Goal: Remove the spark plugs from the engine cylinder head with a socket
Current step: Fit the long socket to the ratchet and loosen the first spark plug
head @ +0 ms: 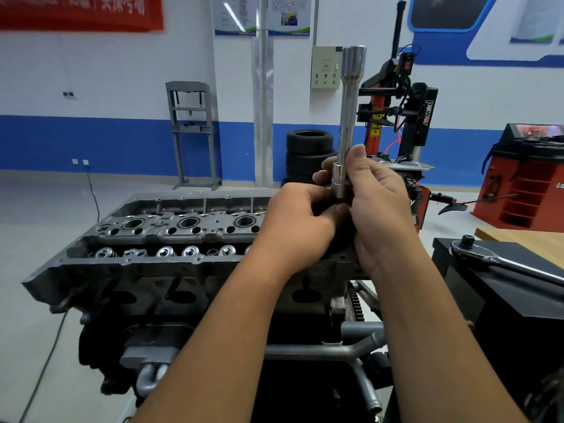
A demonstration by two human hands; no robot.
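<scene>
Both hands meet above the right end of the engine cylinder head (158, 239). The right hand (378, 209) curls its fingers and thumb round the lower end of a long upright socket (351, 117). The left hand (299, 224) curls just beneath it; what it grips is hidden. Three open plug wells (189, 222) sit left. A ratchet (500, 262) lies on the black bench (488, 300), right.

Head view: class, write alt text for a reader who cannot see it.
Both hands, left and right, hold a long socket upright above a cylinder head. A ratchet lies on a black box to the right.
</scene>
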